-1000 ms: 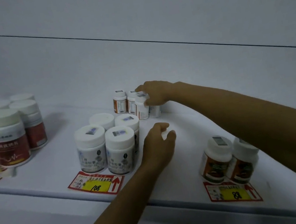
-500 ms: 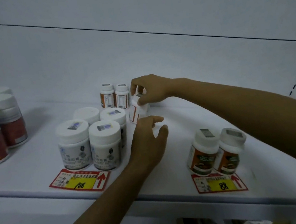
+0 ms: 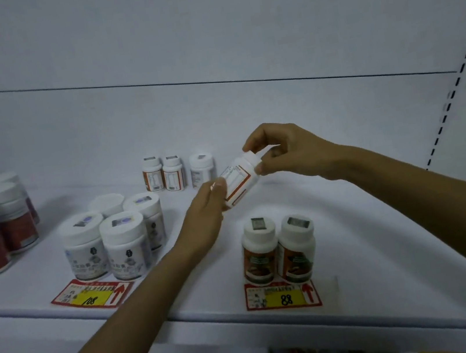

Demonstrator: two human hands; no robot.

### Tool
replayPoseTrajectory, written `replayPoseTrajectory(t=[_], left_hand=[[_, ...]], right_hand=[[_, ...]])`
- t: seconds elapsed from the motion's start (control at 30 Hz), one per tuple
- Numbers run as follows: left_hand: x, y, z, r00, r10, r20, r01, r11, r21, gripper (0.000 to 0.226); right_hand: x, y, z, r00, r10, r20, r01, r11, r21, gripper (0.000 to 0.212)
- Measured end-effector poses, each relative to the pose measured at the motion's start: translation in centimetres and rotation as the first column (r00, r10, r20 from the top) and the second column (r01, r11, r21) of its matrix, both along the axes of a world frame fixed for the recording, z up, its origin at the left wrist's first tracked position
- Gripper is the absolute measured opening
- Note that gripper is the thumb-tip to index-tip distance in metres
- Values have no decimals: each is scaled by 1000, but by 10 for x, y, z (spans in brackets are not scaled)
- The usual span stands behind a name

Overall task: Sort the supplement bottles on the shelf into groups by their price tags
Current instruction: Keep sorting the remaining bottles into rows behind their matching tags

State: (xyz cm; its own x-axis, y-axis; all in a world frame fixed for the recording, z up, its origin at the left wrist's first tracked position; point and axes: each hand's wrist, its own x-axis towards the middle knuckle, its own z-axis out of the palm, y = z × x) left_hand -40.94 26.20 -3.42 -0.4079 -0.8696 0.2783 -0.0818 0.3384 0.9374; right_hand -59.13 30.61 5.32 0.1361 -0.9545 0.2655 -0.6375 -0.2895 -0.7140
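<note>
Head view.

- Edges, room: white shelf [image 3: 365,247]; its front lip runs just below the 88 tag [image 3: 283,298], which lies flat at the lip. Bare shelf right of the 88 tag, and a bare lane to its left, crossed by the left forearm. Back panel [image 3: 245,107] well behind the 88 tag.
- Containers: two brown-label bottles [image 3: 260,251] stand upright, touching side by side, directly behind the 88 tag, caps on. Far left of the 88 tag, four white jars [image 3: 123,245] in a tight cluster with a 108 tag [image 3: 92,296] in front of them. Behind and left of the 88 tag, at the back panel, three little bottles [image 3: 176,171] in a row. Farthest left of the 88 tag, red-label jars [image 3: 12,217]. All capped; contents not visible.
- Task thing: small bottle [image 3: 238,180] held in the air above and behind the 88 tag, clear of the shelf. Tilted: long axis runs from lower left to upper right, white cap at the upper right end, base at the lower left. Orange-bordered label panel faces the camera.
- Grip: right hand [image 3: 285,149] pinches the cap end between thumb and fingertips. Left hand [image 3: 204,214] holds the base end with its fingertips, back of hand toward the camera.
</note>
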Motion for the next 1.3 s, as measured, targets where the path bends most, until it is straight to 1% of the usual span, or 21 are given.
replayPoseTrajectory(t=[0.07, 0.1, 0.17, 0.2, 0.27, 0.33, 0.43, 0.5, 0.53, 0.6, 0.67, 0.73, 0.77, 0.8, 0.87, 0.9, 0.93, 1.03, 1.13, 1.2, 1.3], left_hand=[[-4, 6, 13, 996, -65, -64, 68, 996, 56, 25], [-5, 9, 19, 995, -54, -80, 56, 998, 29, 26], [-9, 17, 25, 996, 64, -58, -73, 983, -167, 30], [-11, 21, 26, 990, 130, -57, -141, 949, -282, 33], [-15, 32, 28, 972, 217, -91, -234, 850, -472, 37], [-18, 39, 30, 956, 273, -107, -278, 730, -625, 41], [-21, 48, 31, 932, 350, -94, -299, 597, -744, 44], [-25, 56, 30, 924, 373, -83, -297, 566, -769, 45], [-26, 60, 30, 926, 372, -67, -288, 579, -763, 45], [-24, 66, 32, 934, 354, -45, -279, 645, -712, 43], [-15, 69, 29, 938, 341, -68, -313, 745, -589, 45], [-3, 71, 17, 941, 328, -78, -327, 830, -451, 55], [2, 73, 8, 950, 311, -39, -300, 864, -406, 59], [7, 77, -2, 960, 279, 31, -249, 898, -364, 66], [13, 82, -20, 965, 185, 184, -135, 958, -253, 86], [15, 83, -26, 961, 157, 229, -110, 973, -205, 93], [16, 83, -31, 958, 149, 247, -105, 977, -185, 94], [19, 80, -36, 959, 174, 224, -132, 973, -189, 77], [19, 79, -36, 963, 172, 207, -133, 973, -189, 58], [19, 79, -34, 970, 167, 177, -133, 973, -187, 50], [19, 77, -33, 975, 154, 160, -124, 975, -183, 46]], right_hand=[[-6, 7, 3, 998, -31, 56, 33, 999, -40, 33], [-8, 10, 3, 991, -51, 127, 57, 998, -42, 34], [-9, 16, 2, 946, -95, 311, 95, 995, 15, 35], [-9, 19, 1, 925, -119, 361, 104, 993, 60, 37], [-9, 28, -4, 930, -143, 339, 107, 987, 123, 40], [-10, 36, -9, 926, -104, 364, 54, 988, 144, 42], [-13, 50, -9, 848, -41, 529, -33, 991, 129, 42], [-15, 59, -6, 812, -35, 583, -32, 994, 104, 39], [-16, 63, -6, 812, -43, 582, -12, 996, 92, 37], [-19, 67, -7, 826, -68, 560, 39, 997, 64, 33], [-21, 70, -9, 852, -111, 511, 101, 994, 47, 31], [-22, 69, -13, 876, -155, 457, 153, 987, 41, 32], [-22, 68, -17, 890, -167, 425, 169, 985, 35, 33], [-21, 65, -21, 907, -173, 383, 179, 984, 21, 34], [-16, 60, -33, 935, -179, 306, 190, 982, -6, 36], [-13, 57, -38, 942, -185, 281, 194, 981, -6, 37], [-10, 53, -44, 947, -194, 256, 199, 980, 5, 37], [0, 44, -53, 966, -198, 165, 191, 980, 58, 39], [9, 37, -52, 988, -134, 72, 121, 979, 164, 34], [12, 35, -48, 993, -105, 56, 90, 973, 214, 27], [10, 31, -48, 993, -110, 41, 98, 969, 228, 23]])
